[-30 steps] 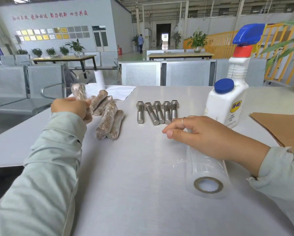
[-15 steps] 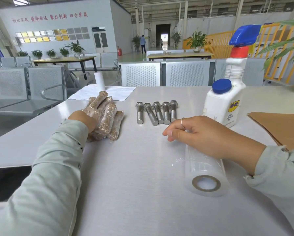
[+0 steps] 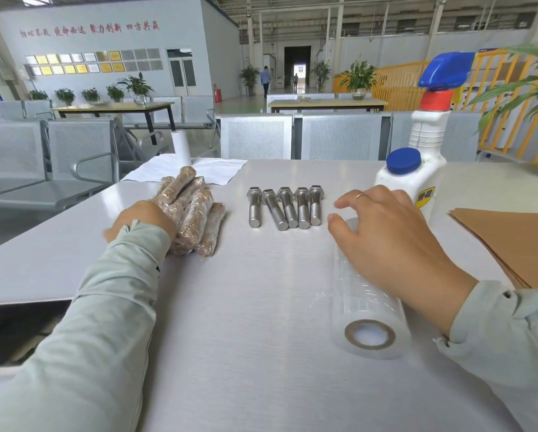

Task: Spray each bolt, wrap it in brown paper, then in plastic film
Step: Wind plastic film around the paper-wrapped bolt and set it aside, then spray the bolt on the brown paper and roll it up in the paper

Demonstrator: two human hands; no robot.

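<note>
Several bare steel bolts (image 3: 281, 207) lie in a row at the table's middle. To their left is a pile of wrapped bolts (image 3: 199, 219), brown paper under clear film. My left hand (image 3: 143, 219) lies against the pile's near left side, thumb spread away to the left; its fingers reach in among the bundles and are mostly hidden. My right hand (image 3: 386, 241) rests with spread, relaxed fingers on the far end of a plastic film roll (image 3: 367, 307) lying on the table. A white spray bottle (image 3: 417, 179) with a blue trigger stands behind it. Brown paper sheets (image 3: 517, 241) lie at the right.
The steel table (image 3: 261, 338) ends at the left, beside metal bench seats. White paper (image 3: 199, 171) and a small white roll (image 3: 181, 148) sit at the far left corner. A potted plant (image 3: 529, 88) overhangs the right edge.
My left hand, which held a wrapped bolt up a second ago, has brought it down onto the pile. My right hand's fingers have spread and lifted a little on the film roll.
</note>
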